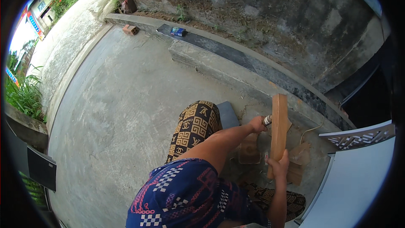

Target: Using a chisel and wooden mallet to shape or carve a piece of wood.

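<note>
A long squared piece of wood [278,128] stands nearly upright, slightly tilted, in front of me. My right hand [279,165] is closed around its lower part. To the left of the wood, my left hand [257,125] grips a tool by its handle [267,120], which looks wrapped in white. The rest of that tool is hidden behind the wood, so its kind does not show. Below my left hand lies a brownish block [249,154]. Flat scraps of wood [295,174] are on the ground beside my right hand.
A low concrete ledge [219,65] runs along the stained wall [270,21]. On it rests a blue packet [178,31]. A brick [130,29] sits at the far left. A grey slab [228,115] lies by my knee. White panels [350,185] stand close on the right.
</note>
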{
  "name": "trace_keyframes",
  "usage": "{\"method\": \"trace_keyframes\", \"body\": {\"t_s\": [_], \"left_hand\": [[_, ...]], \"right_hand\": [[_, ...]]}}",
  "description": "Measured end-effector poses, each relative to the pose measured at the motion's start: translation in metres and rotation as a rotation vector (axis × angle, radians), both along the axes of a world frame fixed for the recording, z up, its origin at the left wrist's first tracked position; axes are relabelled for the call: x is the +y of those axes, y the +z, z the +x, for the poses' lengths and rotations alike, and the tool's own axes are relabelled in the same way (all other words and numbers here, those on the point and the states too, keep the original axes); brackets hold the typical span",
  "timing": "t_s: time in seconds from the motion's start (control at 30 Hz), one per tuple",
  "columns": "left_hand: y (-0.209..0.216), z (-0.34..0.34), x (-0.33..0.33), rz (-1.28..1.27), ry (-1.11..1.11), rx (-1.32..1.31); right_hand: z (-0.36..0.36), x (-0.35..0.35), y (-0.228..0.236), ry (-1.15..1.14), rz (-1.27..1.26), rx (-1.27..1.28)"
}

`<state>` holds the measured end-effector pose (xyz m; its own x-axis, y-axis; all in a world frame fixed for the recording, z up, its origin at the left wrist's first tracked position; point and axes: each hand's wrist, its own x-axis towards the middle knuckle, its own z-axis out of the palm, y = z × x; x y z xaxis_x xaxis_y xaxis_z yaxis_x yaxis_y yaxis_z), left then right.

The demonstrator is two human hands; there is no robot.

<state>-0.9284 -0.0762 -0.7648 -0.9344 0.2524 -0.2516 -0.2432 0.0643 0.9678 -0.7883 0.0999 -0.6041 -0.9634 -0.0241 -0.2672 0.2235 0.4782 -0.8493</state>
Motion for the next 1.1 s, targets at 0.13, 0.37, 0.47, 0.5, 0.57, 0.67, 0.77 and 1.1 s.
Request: {"method": "trace_keyframes", "body": {"t_s": [0.13,0.37,0.47,0.5,0.57,0.67,0.77,1.1], "left_hand": [[-0.006,-0.012,-0.036,0.028,0.022,-0.130],[-0.010,-0.024,-0.026,0.090,0.043,0.094],[-0.015,-0.021,-0.023,0.073,0.027,0.082],[-0.019,-0.021,-0.024,0.047,0.032,0.111],[-0.018,-0.020,-0.024,0.021,0.032,0.138],[-0.001,-0.016,-0.015,-0.030,-0.015,0.025],[-0.001,-0.017,-0.016,-0.010,-0.024,0.024],[-0.007,-0.017,-0.016,0.086,-0.059,-0.044]], "right_hand": [[-0.018,-0.022,0.009,0.047,-0.021,-0.009],[-0.022,0.002,-0.003,0.018,0.151,0.130],[-0.022,0.002,0.002,0.004,0.175,0.089],[-0.020,0.001,0.001,-0.004,0.130,0.149],[-0.015,-0.003,0.006,-0.017,0.085,0.206],[-0.009,-0.008,0.025,-0.084,-0.041,0.372],[-0.010,-0.008,0.024,-0.042,0.063,0.494],[-0.013,-0.009,0.031,0.054,0.143,0.294]]}}
